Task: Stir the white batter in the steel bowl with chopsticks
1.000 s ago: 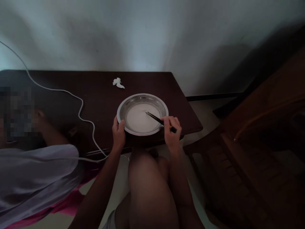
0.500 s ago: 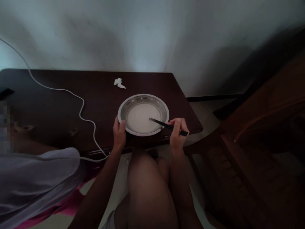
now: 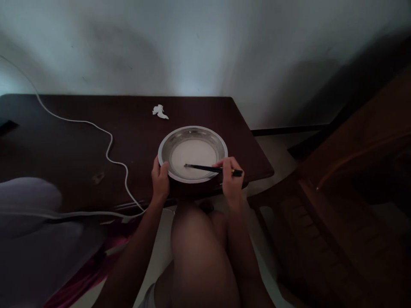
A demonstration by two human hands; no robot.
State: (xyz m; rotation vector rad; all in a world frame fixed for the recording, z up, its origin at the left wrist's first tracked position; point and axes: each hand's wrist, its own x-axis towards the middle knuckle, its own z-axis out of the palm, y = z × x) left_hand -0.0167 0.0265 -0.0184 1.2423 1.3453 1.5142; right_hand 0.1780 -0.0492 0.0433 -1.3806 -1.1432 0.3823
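A round steel plate [image 3: 192, 132] with a pale white layer in its middle sits near the front right of a dark wooden table [image 3: 80, 145]. My left hand [image 3: 159, 179] grips the plate's near left rim, fingers curled over the edge. My right hand [image 3: 230, 177] is closed on black chopsticks [image 3: 205, 168], which lie almost level, tips pointing left into the white layer near the plate's front.
A white cable [image 3: 109, 149] snakes across the table's left half and off its front edge. A small crumpled white scrap [image 3: 159, 111] lies behind the plate. Another person's pale-sleeved arm [image 3: 28, 205] is at the lower left. A brown wooden chair [image 3: 337, 205] stands to the right. My knee [image 3: 195, 239] is below the table edge.
The chopstick tips swept from the plate's middle right toward its front left, now lying flatter. The person at the left drew back, so their hand is no longer on the table.
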